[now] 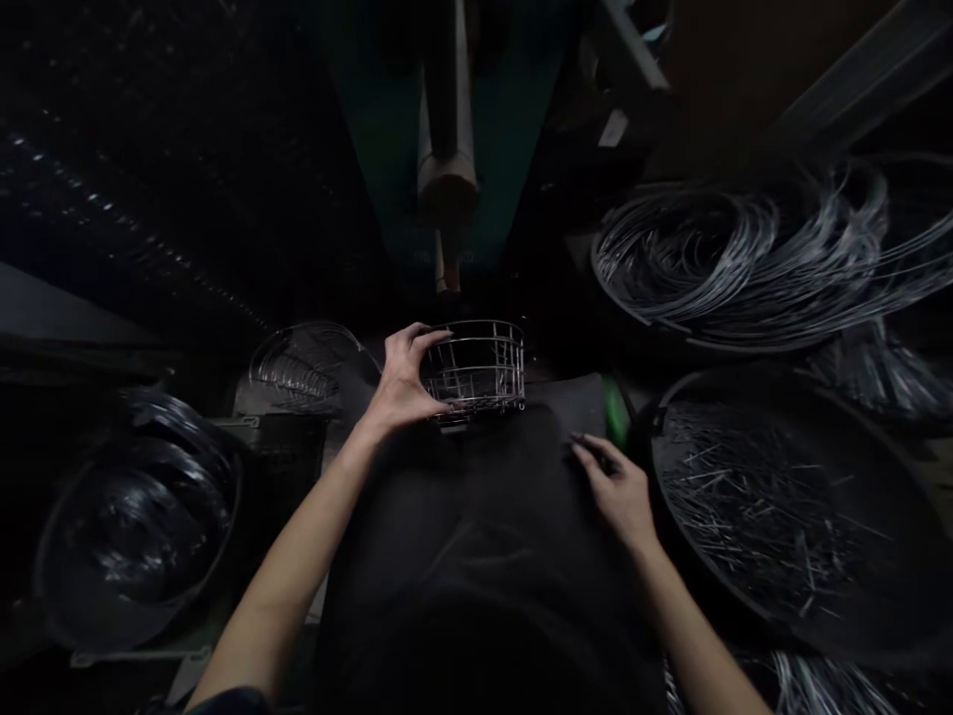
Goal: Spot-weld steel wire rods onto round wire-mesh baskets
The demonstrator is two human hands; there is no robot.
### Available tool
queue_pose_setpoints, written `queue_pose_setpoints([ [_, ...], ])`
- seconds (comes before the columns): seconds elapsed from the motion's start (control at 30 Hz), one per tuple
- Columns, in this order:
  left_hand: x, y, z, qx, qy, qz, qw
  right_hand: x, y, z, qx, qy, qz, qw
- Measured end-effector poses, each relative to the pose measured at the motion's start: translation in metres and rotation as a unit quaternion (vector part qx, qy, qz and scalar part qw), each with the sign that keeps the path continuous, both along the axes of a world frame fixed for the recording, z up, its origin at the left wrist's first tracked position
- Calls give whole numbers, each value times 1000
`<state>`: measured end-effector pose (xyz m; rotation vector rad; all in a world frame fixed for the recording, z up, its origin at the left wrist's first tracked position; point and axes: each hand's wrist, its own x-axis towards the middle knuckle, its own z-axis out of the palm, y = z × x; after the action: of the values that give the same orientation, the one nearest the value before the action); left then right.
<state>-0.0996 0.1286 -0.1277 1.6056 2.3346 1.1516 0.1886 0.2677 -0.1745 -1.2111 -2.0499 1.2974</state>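
Observation:
My left hand point(408, 382) grips the left side of a small round wire basket point(483, 369), thumb low and fingers over the upper rim. The basket sits in front of a machine with a pointed copper-coloured electrode tip point(448, 263) above it. To the right and a little lower, my right hand point(614, 489) hovers over the dark apron point(483, 516) on my lap, thumb and fingers drawn together. Whatever is between those fingers, if anything, is too dark to make out.
On the right, a round tub point(893, 556) holds many short wire pieces. Behind it lie large coils of wire point(692, 258). At left stands a basin point(96, 616) of wire rings, with a wire mesh piece point(305, 367) beyond. Something green point(614, 409) is near my right hand.

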Motion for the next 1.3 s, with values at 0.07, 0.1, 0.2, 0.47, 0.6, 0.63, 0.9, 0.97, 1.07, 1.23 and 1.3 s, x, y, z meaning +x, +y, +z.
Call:
queue_pose_setpoints([
  [0.07,-2,0,0,-9,6,-11,1000,-19,10,27,-56,9,88,995],
  [0.1,-2,1,1,-14,11,-18,1000,-32,14,42,-89,8,151,984],
  [0.2,-1,5,4,-26,35,-47,998,-79,22,78,-110,-15,305,946],
  [0.47,-1,-6,17,-24,19,-21,999,-127,0,82,333,-72,378,861],
  [0.6,-7,-12,17,-19,-19,16,1000,-132,0,84,408,-62,397,820],
  [0.63,-9,-11,17,-12,-21,17,1000,-135,2,86,419,-54,397,815],
  [0.9,-27,3,20,40,-5,11,999,-155,18,95,466,-59,388,793],
  [0.97,-29,4,20,38,-7,14,999,-157,20,94,472,-54,385,791],
  [1.07,-33,4,20,29,-16,20,999,-160,22,92,468,-39,389,793],
  [1.23,-39,6,22,26,-26,23,999,-168,26,93,472,-27,388,791],
  [1.3,-42,8,24,22,-26,27,999,-172,28,94,474,-17,388,790],
])
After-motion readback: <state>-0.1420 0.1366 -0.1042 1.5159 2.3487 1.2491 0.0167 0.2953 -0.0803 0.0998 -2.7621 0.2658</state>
